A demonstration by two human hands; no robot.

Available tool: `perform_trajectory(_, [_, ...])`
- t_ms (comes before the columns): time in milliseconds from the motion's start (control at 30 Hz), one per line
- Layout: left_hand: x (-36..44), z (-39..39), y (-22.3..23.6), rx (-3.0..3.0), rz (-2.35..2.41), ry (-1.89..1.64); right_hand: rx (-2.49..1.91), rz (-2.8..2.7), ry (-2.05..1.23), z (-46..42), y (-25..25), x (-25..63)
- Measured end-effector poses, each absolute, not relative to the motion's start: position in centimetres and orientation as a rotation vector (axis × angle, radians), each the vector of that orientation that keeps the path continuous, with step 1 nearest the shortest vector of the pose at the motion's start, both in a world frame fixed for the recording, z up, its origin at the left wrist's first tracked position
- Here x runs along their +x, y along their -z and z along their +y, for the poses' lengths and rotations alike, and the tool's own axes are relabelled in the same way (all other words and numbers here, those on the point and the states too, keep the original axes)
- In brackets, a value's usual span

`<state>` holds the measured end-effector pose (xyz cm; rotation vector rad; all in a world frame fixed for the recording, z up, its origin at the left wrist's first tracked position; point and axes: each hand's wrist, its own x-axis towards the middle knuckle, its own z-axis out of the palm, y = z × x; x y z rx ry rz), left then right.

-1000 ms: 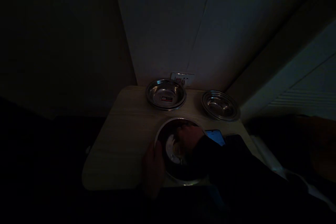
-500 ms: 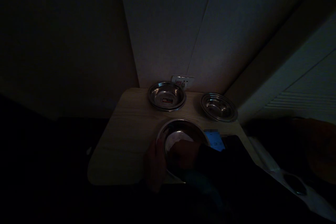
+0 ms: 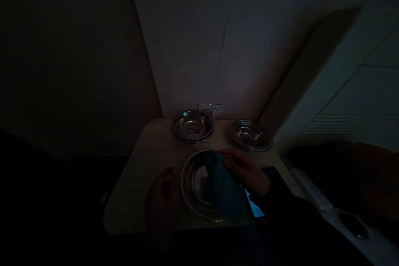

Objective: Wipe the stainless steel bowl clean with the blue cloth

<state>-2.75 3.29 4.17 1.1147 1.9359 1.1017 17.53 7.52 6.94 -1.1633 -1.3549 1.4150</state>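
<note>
A shiny metal basin (image 3: 188, 197) stands near the front of the small wooden table. My right hand (image 3: 247, 172) grips a teal cloth (image 3: 226, 193) by its upper part, holding it over the basin's right side, where it drapes down and hides part of the rim. My left hand (image 3: 162, 201) is to the left of the basin, apart from its rim, dim and somewhat blurred; its fingers look parted with nothing in them. Under my right wrist a phone (image 3: 256, 208) with a lit blue screen is partly covered.
Stacked metal basins (image 3: 193, 126), the top one with a label inside, stand at the back of the table (image 3: 137, 183). Another nested stack of metal bowls (image 3: 252, 136) is at the back right. Behind is a wall socket (image 3: 210, 110). The room is very dark.
My right hand has lifted out of the basin with the teal cloth and moved right. My left hand has come off the basin's rim and moved left. The view has shifted slightly.
</note>
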Motion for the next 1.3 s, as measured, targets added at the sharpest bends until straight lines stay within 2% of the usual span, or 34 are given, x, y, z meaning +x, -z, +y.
perform_trajectory(200, [-0.6,0.2,-6.9,1.369,1.415,-1.051,-0.904,-1.276,-1.580,4.0,-8.6,15.8])
perform_trajectory(367, [-0.5,0.0,-8.3,1.187,1.500,-1.022,-0.936,-1.428,-1.477,1.2,-9.0,16.5])
perform_trajectory(500, [0.0,-0.3,-9.1,1.260,1.513,-0.999,-0.999,-1.642,-1.378,-0.9,-9.3,17.0])
perform_trajectory(767, [-0.2,-1.6,-10.4,1.354,1.710,-0.923,-1.264,-1.598,-1.303,-2.0,-9.6,18.3])
perform_trajectory(1067, [0.7,-2.6,-7.5,1.242,1.500,-0.914,-1.324,-1.488,-1.229,-3.4,-7.4,18.0])
perform_trajectory(1300, [1.4,-4.2,-6.1,1.090,1.717,-0.952,-1.374,-1.633,-1.112,-6.3,-5.5,18.4])
